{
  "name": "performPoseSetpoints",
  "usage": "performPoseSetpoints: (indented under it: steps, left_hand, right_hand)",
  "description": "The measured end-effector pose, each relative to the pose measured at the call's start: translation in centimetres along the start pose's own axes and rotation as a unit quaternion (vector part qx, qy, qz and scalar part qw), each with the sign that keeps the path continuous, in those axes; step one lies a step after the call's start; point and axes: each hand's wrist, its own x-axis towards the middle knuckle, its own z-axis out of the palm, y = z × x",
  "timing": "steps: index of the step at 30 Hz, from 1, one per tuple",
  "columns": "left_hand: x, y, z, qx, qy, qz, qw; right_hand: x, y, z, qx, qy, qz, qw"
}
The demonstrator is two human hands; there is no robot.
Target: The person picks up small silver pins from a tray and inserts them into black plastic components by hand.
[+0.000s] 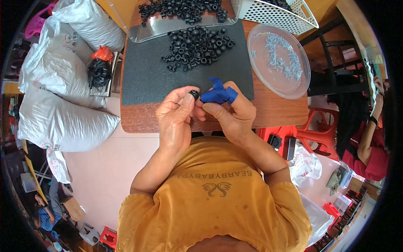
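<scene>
Between the thumb and fingers of my left hand (pixel 176 113) is a small round black part (pixel 194 93) with a hole in its end. My right hand (pixel 235 111) is closed just beside it, thumb pressed toward the fingers. Blue wrapping (pixel 218 94), like tape or cloth, covers its fingertips and hides whatever they may pinch. Both hands are over the near edge of a dark grey mat (pixel 142 75). Beyond them on the mat is a loose pile of similar black parts (pixel 197 48).
A clear tray (pixel 138 34) of black parts and a white perforated basket (pixel 277 17) stand at the back. At right, a round clear lid (pixel 256 67) carries small bluish-silver pieces. White sacks (pixel 63 117) crowd the left. A red stool (pixel 319 130) and another person (pixel 369 147) are at right.
</scene>
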Motion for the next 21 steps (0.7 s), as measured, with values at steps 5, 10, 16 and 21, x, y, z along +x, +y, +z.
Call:
performPoseSetpoints:
  steps: [5, 10, 16, 21]
  left_hand:
    - [-0.6, -1.0, 0.9, 0.012, 0.015, 0.023, 1.0]
    - [-1.3, -1.7, 2.1, 0.022, 0.04, 0.037, 0.998]
    - [-2.2, -1.9, 3.0, 0.028, 0.049, 0.068, 0.996]
    - [-2.6, -1.8, 3.3, -0.042, 0.077, 0.071, 0.994]
  right_hand:
    - [-0.6, -0.2, -0.4, -0.005, 0.028, -0.04, 0.999]
    - [-0.9, -0.3, -1.1, -0.045, 0.024, -0.085, 0.995]
    - [-1.9, -0.3, -1.3, 0.098, 0.002, 0.022, 0.995]
    - [-1.9, -1.1, -1.0, 0.254, -0.012, 0.14, 0.957]
